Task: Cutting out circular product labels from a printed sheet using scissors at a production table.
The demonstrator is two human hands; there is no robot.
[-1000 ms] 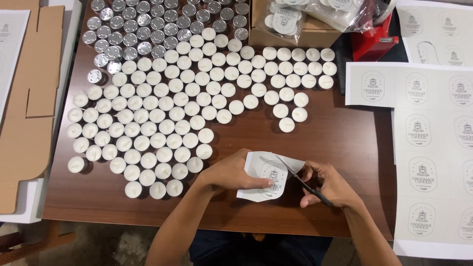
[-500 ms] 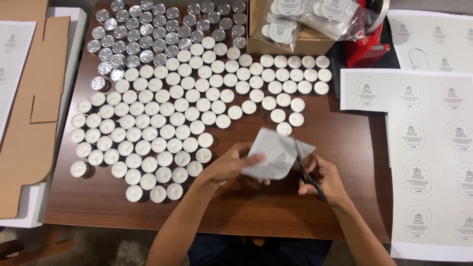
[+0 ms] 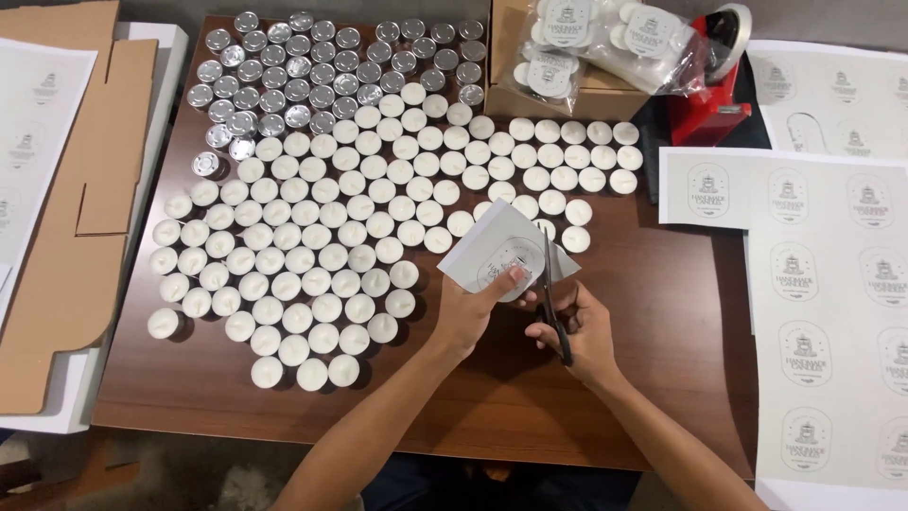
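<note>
The left hand (image 3: pixel 470 308) grips a small piece of white paper with a pale printed oval label (image 3: pixel 504 254), thumb pressed on the print and the other fingers underneath, holding it raised above the dark wooden bench (image 3: pixel 662 322). Just to the right of it, the right hand (image 3: pixel 579 331) is closed around the dark handles of a pair of slim scissors (image 3: pixel 553 298), whose blades point away from the person and lie across the paper's right edge. Beyond and to the left of the left hand spreads a wide field of small round white wax tealights (image 3: pixel 326 255), some just past the paper's far corner, and further off sit shiny empty metal cups (image 3: pixel 284 80). To the right of the right hand lie large white sheets printed with the same oval labels (image 3: pixel 832 284). Further off in that direction stand a red tape dispenser (image 3: pixel 714 90) and a brown cardboard box with bagged candles (image 3: pixel 567 52). Far left of the hands lies flat brown cardboard (image 3: pixel 71 218).
</note>
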